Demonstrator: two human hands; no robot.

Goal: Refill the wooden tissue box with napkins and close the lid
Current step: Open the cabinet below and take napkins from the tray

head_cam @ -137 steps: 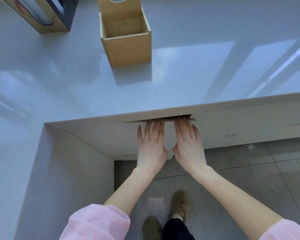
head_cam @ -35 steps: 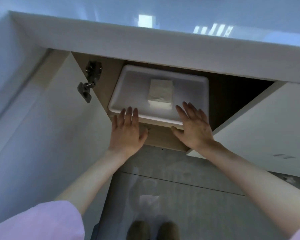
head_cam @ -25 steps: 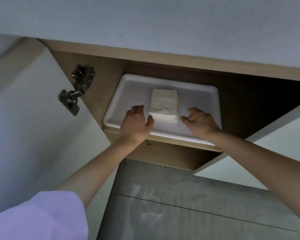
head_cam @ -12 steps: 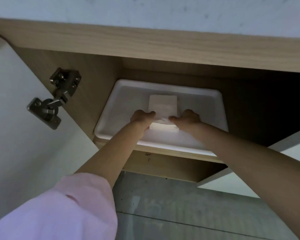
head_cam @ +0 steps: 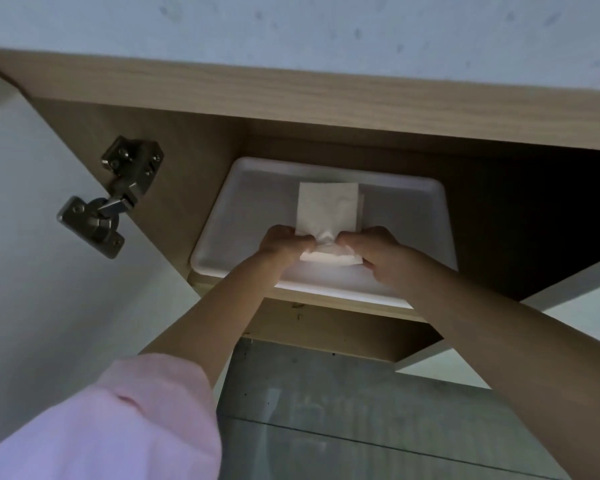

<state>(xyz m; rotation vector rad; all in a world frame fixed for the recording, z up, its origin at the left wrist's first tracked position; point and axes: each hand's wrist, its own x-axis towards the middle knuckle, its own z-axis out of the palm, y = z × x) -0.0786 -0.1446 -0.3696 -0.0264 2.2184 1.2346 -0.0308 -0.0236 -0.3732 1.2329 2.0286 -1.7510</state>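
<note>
Under the desk, cupboard open: my left hand (head_cam: 282, 241) and right hand (head_cam: 371, 247) pinch the napkins (head_cam: 327, 209) between them, in a white tray (head_cam: 250, 202).

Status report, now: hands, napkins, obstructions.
Both hands, left and right, closed on napkins. Stack in white tray, inside cabinet. Nothing blocking. Tissue box out of view.

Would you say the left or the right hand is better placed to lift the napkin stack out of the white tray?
Neither clearly: the left hand and right hand both pinch the near end of the napkin stack in the white tray, one on each side. A two-handed lift looks most natural.
</note>
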